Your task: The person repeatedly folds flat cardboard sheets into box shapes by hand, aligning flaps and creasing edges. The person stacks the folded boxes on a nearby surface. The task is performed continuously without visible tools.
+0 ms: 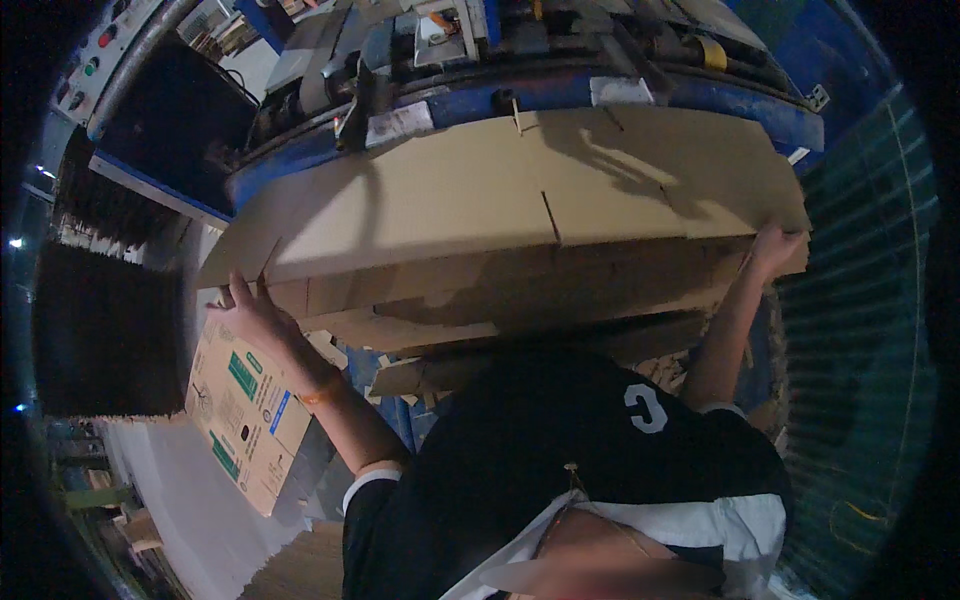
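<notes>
A wide brown cardboard sheet [450, 195] with short slots cut in its edges stretches across in front of me, its far edge against the blue machine. My left hand [255, 315] is closed on its near left corner, the fingers hooked over the edge. At the near right corner my right hand [775, 250] grips the same sheet. Below its near edge, more cardboard [520, 290] shows in shadow, partly hidden by the sheet and my body.
The blue machine [560, 122] with rollers runs along the far side. A control panel [95, 60] with buttons is at far left. A printed cardboard piece [250, 420] lies low on the left, near dark cardboard stacks [105, 330]. A green corrugated wall [860, 300] stands right. Scraps lie below.
</notes>
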Available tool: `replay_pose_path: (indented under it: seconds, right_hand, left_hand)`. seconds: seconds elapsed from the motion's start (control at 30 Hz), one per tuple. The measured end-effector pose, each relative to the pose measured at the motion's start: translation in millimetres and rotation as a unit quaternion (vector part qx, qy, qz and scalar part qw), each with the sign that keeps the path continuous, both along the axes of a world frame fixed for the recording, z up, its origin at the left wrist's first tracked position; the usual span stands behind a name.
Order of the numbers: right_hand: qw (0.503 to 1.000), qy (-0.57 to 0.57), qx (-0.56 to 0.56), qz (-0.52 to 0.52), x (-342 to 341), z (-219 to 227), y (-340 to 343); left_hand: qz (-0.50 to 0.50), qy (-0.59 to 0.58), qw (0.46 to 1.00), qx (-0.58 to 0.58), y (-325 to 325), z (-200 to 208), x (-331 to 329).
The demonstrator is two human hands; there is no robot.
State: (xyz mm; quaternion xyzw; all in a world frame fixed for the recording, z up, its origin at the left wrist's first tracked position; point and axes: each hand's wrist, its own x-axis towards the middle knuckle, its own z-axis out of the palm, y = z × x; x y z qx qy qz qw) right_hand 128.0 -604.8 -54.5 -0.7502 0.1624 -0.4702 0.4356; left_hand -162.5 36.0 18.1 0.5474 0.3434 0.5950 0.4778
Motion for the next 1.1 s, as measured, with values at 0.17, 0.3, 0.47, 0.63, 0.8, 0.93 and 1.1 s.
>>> replay_pose_path:
  seconds: [0.17,0.3,0.47,0.63,0.8,0.93,1.1]
  right_hand:
    - [0.935,-0.214,0.196,0.203,-4,47,10]
    - [0.991,-0.095,0.039,0.081,-15,58,-1]
    - [0.986,0.145,-0.055,0.053,-24,51,-6]
    - [0.959,0.096,-0.212,-0.16,0,52,3]
    - [0.939,-0.135,0.283,0.14,8,84,30]
    - [0.951,-0.169,0.167,0.197,-55,111,75]
    - [0.807,-0.077,-0.263,0.524,-169,84,132]
  left_hand:
    - [-0.163,-0.055,0.965,-0.198,9,1,-8]
    - [-0.212,-0.097,0.96,-0.155,-3,-23,-32]
    - [-0.114,0.312,0.918,0.217,67,-46,-31]
    - [-0.106,0.42,0.855,0.285,107,-13,-10]
    - [-0.17,0.272,0.943,0.089,30,27,-10]
    - [-0.186,0.187,0.965,0.009,-30,27,-33]
    - [-0.192,0.188,0.957,0.113,-103,-5,-49]
